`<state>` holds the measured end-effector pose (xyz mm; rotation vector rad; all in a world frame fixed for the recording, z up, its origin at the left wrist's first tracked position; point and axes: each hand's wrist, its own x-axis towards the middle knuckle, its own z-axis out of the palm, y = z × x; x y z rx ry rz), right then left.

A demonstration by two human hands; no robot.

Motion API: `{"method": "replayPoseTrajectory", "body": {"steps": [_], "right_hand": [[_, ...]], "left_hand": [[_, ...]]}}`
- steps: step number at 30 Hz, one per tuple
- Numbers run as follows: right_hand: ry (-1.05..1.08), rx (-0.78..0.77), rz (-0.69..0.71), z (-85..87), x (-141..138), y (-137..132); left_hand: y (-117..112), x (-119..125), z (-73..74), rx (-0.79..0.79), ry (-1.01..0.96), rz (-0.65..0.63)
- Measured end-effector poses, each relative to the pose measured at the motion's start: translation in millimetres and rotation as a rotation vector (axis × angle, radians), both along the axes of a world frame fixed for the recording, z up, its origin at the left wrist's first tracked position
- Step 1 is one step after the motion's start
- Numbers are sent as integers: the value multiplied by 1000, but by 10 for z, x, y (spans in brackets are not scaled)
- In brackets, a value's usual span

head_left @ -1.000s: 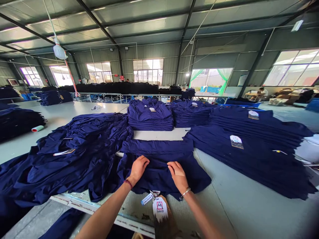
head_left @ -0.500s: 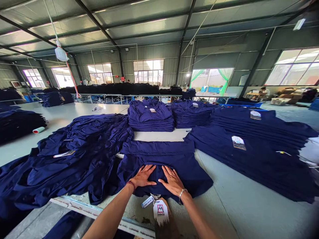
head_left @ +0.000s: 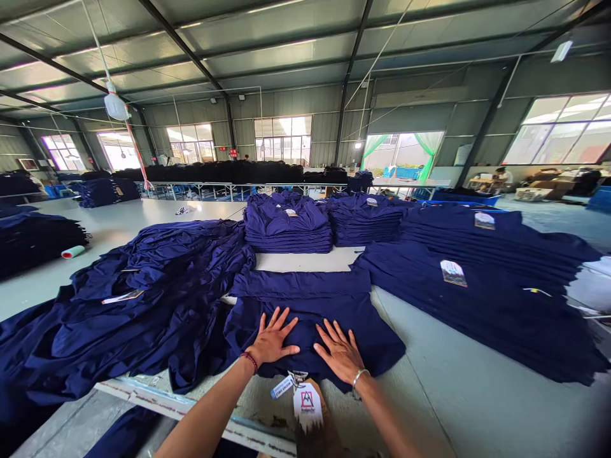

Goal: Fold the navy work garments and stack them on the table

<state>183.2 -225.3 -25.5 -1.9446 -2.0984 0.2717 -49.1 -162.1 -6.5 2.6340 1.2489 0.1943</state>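
Observation:
A navy blue garment (head_left: 315,305) lies spread on the grey table (head_left: 453,394) in front of me. My left hand (head_left: 273,340) rests flat on its near part, fingers spread, a red cord at the wrist. My right hand (head_left: 342,351) lies flat beside it, fingers spread, a silver bracelet on the wrist. Both palms press on the cloth and hold nothing. White and brown hang tags (head_left: 305,402) dangle from the garment's near edge, over the table's rim.
A loose heap of navy garments (head_left: 143,299) lies on the left. Folded stacks (head_left: 286,222) stand behind, with flat piles carrying tags (head_left: 477,273) on the right. A roller (head_left: 72,252) lies far left. People work at a far table (head_left: 501,175).
My hands went from curled on the cloth to lying flat, slid nearer to me, and now sit slightly further apart with fingers spread.

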Motion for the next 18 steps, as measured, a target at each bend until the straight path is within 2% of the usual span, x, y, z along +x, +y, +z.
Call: {"method": "replayPoseTrajectory", "body": {"steps": [3,10,18], "right_hand": [[-42,-77,-18,-33,2,-6],[-47,-62,-35,-72,-12,31],[-43,-70,-141,-108,-139,-38]], "left_hand": [[36,-37,-52,-142,71,18],[75,-31,-37,-147,86,1],[181,-32,-16,-168,106,-59]]}}
